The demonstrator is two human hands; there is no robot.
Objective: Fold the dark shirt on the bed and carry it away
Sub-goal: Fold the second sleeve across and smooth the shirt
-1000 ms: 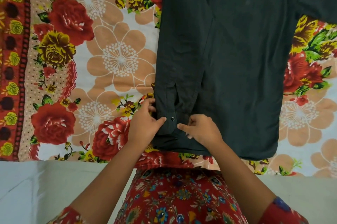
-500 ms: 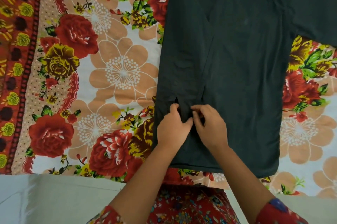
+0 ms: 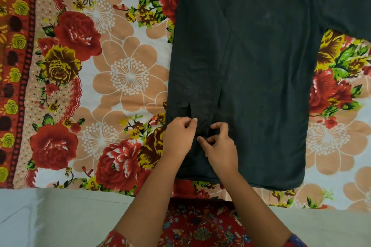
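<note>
On the bed (image 3: 128, 31), spread over a sheet (image 3: 120, 78) printed with red roses and large peach flowers, the dark shirt (image 3: 265, 90) lies flat. Its hem is toward the person and its upper part runs out of the top of the view. It occupies the right half of what the head camera shows of the bed. One sleeve (image 3: 202, 49) is folded inward over the body of the shirt and runs down its left side, ending in a slit cuff (image 3: 190, 110) a little above the hem. The other sleeve (image 3: 349, 5) stretches out to the right and leaves the view at the edge. The hem sits just inside the near edge of the sheet.

Both hands are on the folded sleeve's cuff, close together, near the shirt's lower left corner. The left hand (image 3: 177, 138) has its fingers curled in and its grip nearly closed, with thumb and fingertips pinching a bit of the dark cloth just below the slit. The right hand (image 3: 219, 149) sits just beside it, fingers likewise curled, its thumb and bent forefinger closing in a narrow grip on the cuff's cloth. The two hands almost touch, with a thin strip of fabric between them. How much cloth each one holds is hidden by the fingers.

Below the sheet's edge lies a pale plain surface (image 3: 60, 216), and the person's red patterned garment (image 3: 200, 226) shows between the forearms.
</note>
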